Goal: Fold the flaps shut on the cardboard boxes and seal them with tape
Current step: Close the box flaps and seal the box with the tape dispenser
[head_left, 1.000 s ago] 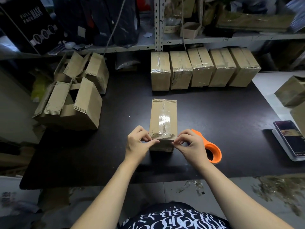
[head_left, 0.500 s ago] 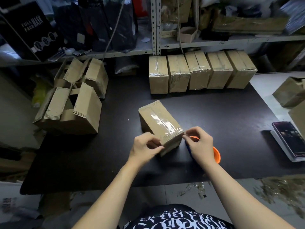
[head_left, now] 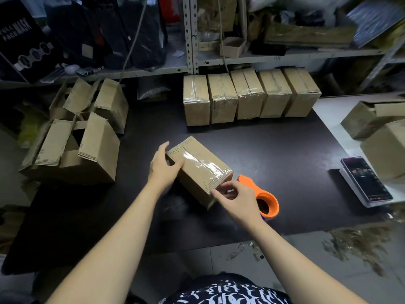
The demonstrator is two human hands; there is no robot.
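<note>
A small cardboard box lies diagonally on the black table, its flaps closed and a strip of clear tape running along the top seam. My left hand grips its far left end, thumb on top and fingers round the far side. My right hand holds the near right end, fingers curled against the end face. An orange tape dispenser lies on the table just right of my right hand, partly hidden behind it.
Several taped boxes stand in a row at the back under the metal shelf. Open-flapped boxes are piled at the left. More boxes and a phone lie on the right.
The box has been turned from pointing straight away to lying diagonally. My left hand went from the near end to the far left end. My right hand stayed at the near end.
</note>
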